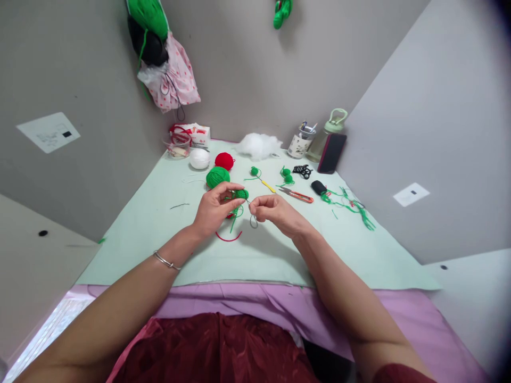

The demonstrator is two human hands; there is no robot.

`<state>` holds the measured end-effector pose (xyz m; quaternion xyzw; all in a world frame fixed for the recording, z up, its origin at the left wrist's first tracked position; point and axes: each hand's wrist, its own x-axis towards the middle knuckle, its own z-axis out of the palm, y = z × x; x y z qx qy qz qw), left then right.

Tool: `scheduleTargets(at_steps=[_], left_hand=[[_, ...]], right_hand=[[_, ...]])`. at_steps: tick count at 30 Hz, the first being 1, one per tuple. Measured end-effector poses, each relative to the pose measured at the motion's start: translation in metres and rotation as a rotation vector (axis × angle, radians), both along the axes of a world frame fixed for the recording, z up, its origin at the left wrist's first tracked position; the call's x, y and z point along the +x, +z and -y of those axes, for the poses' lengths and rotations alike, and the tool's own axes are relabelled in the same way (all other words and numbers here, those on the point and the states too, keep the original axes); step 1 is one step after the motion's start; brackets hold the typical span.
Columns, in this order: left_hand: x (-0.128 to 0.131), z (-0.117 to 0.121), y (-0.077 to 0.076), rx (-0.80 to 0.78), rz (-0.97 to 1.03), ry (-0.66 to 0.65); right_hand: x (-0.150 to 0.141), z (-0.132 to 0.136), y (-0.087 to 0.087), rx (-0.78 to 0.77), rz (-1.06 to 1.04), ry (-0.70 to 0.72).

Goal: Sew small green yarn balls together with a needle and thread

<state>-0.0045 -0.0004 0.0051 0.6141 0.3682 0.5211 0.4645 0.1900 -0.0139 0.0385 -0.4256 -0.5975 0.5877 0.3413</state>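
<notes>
My left hand (pixel 215 208) is closed on a small green crocheted piece (pixel 241 194), pinched between thumb and fingers above the table. Close beside it, my right hand (pixel 273 211) pinches a thin dark grey strand (pixel 254 222) that runs to the piece and hangs in a small loop. Whether a needle is in those fingertips cannot be made out. Green yarn tails (pixel 235 217) and a bit of red dangle under my left hand. A curved piece of red yarn (pixel 229 239) lies below. Just behind my left hand sits a green yarn ball (pixel 217 177).
Behind are a red yarn ball (pixel 224 160), a white ball (pixel 199 158) and fluffy white stuffing (pixel 259 145). To the right lie a yellow-handled crochet hook (pixel 268 186), orange-handled scissors (pixel 297 195) and green scraps (pixel 359 210). A phone (pixel 332 153) leans against a bottle (pixel 319 143).
</notes>
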Motion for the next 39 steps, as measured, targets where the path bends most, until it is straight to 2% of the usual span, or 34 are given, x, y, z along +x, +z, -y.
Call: scheduleTargets(at_steps=[7,13,18,21,25,27,29,32,34,36,39], left_hand=[[-0.001,-0.005,-0.002,-0.041,0.093,-0.024],[-0.004,-0.006,0.002,-0.04,0.11,-0.123],[-0.006,-0.008,0.006,-0.06,0.121,-0.064],[-0.008,-0.011,0.004,-0.077,0.167,-0.03],[-0.012,-0.014,0.003,-0.128,0.191,-0.087],[-0.014,-0.017,0.004,-0.168,0.243,-0.114],[-0.016,-0.021,0.005,-0.198,0.311,-0.118],[-0.02,-0.027,0.005,-0.22,0.389,-0.072],[-0.021,-0.03,0.003,-0.223,0.424,-0.017],[-0.021,-0.032,0.001,-0.209,0.454,0.024],[-0.02,-0.032,-0.001,-0.179,0.486,0.053]], right_hand=[[-0.002,0.007,0.0,0.031,0.073,0.174],[-0.001,0.007,-0.004,0.129,0.195,0.174],[0.001,0.007,-0.002,0.15,0.196,0.143],[0.001,0.009,0.002,0.124,0.176,0.188],[0.007,0.011,0.011,0.149,0.209,0.262],[0.014,0.01,0.016,0.231,0.2,0.176],[0.023,0.007,0.019,0.341,0.13,0.004],[0.036,0.004,0.025,0.487,-0.034,-0.246],[0.043,0.004,0.03,0.556,-0.116,-0.35],[0.046,0.008,0.033,0.61,-0.173,-0.385],[0.044,0.017,0.036,0.675,-0.267,-0.291]])
